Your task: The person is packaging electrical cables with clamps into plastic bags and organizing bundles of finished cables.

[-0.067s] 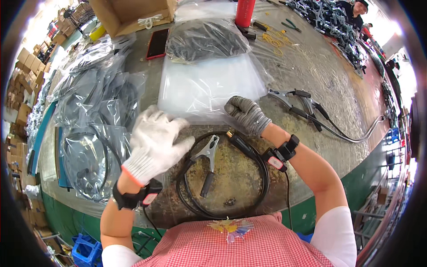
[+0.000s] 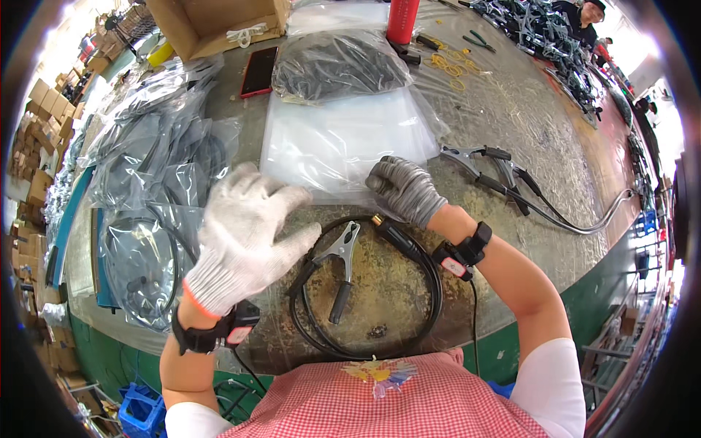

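My left hand [image 2: 252,233], in a white knit glove with an orange cuff, is open, thumb apart from the fingers. It hovers between the bagged cables and a coiled black cable [image 2: 437,292]. My right hand [image 2: 407,191], in a grey striped glove, has its fingers curled in at the near right corner of a stack of clear plastic bags [image 2: 339,142]. It pinches a bag's edge there; the fingertips are partly hidden. Just in front of me lies the coil, with a metal clamp [image 2: 343,252] with black handles inside it and a brass-tipped black plug [image 2: 394,235] at its upper right.
Bagged black cables [image 2: 157,160] pile up at left. A larger bagged bundle [image 2: 339,66] lies across the far bags, beside a phone [image 2: 259,71]. Another clamp [image 2: 504,171] with cable lies right. Farther off are a cardboard box [image 2: 212,29], red bottle [image 2: 401,22], pliers [image 2: 478,41] and heaped clamps [image 2: 533,36].
My left hand has shifted a little to the left and its fingers have risen away from the bags. The right hand has barely moved, slightly leftward.
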Tool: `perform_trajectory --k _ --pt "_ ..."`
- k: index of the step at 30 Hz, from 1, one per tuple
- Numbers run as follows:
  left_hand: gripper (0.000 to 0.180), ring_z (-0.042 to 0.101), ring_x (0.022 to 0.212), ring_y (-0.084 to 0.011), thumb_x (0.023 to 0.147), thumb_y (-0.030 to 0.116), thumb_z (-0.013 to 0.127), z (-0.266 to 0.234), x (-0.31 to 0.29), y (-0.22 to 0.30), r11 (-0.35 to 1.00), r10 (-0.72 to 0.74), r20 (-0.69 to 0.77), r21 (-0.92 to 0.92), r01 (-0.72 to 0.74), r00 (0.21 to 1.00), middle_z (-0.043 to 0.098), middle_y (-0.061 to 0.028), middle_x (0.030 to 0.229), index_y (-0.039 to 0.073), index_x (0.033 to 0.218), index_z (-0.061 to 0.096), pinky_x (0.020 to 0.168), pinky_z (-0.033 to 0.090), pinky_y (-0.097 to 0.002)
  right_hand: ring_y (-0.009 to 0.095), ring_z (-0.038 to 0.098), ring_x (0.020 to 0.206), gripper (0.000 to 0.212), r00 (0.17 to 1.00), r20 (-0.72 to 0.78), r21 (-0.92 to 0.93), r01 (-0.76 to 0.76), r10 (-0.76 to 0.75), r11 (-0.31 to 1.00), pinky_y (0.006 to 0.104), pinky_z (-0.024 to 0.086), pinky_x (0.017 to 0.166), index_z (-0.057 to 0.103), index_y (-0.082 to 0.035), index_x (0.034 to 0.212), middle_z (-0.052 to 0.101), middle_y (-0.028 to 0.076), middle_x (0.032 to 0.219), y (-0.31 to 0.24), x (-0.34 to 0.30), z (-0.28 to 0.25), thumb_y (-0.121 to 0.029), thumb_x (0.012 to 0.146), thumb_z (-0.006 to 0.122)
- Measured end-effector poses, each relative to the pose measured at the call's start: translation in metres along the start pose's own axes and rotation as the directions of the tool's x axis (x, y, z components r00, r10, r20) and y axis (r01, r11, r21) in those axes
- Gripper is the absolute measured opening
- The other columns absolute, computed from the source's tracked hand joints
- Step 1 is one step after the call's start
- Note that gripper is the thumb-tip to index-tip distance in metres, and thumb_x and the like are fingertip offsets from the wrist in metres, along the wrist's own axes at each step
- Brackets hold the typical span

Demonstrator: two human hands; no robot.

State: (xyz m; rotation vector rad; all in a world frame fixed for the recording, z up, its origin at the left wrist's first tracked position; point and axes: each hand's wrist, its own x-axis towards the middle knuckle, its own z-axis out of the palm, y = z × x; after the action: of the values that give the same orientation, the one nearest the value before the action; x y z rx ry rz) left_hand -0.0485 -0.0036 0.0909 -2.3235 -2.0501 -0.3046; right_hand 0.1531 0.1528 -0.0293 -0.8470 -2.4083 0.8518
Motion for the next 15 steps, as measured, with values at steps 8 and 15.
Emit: perform_trajectory --k 8,15 --pt "0.034 0.053 0.102 -0.0291 0.066 0.023 0.071 0.020 0.020 0.018 0.997 0.042 -0.306 0.078 -0.019 0.951 0.059 -0.0066 0.099 0.012 0.097 0.062 0.097 0.037 -0.0437 0.021 0.053 0.078 0.011 0.845 0.173 -0.546 0.510 -0.506 0.664 0.0356 0.039 0.069 0.063 -0.015 0.080 0.054 0.004 0.078 -0.037 0.007 -0.024 -0.024 0.074 0.061" --pt "0.020 0.055 0.097 -0.0262 0.067 0.016 0.068 0.080 0.035 -0.004 0.999 0.042 -0.345 0.027 -0.035 0.938 0.059 -0.0037 0.093 0.013 0.085 0.062 0.090 0.040 -0.0426 0.025 0.054 0.090 0.030 0.945 0.049 -0.524 0.299 -0.322 0.797 0.0393 0.041 0.080 0.064 -0.012 0.091 0.057 0.009 0.093 -0.053 -0.004 -0.033 -0.033 0.070 0.065"
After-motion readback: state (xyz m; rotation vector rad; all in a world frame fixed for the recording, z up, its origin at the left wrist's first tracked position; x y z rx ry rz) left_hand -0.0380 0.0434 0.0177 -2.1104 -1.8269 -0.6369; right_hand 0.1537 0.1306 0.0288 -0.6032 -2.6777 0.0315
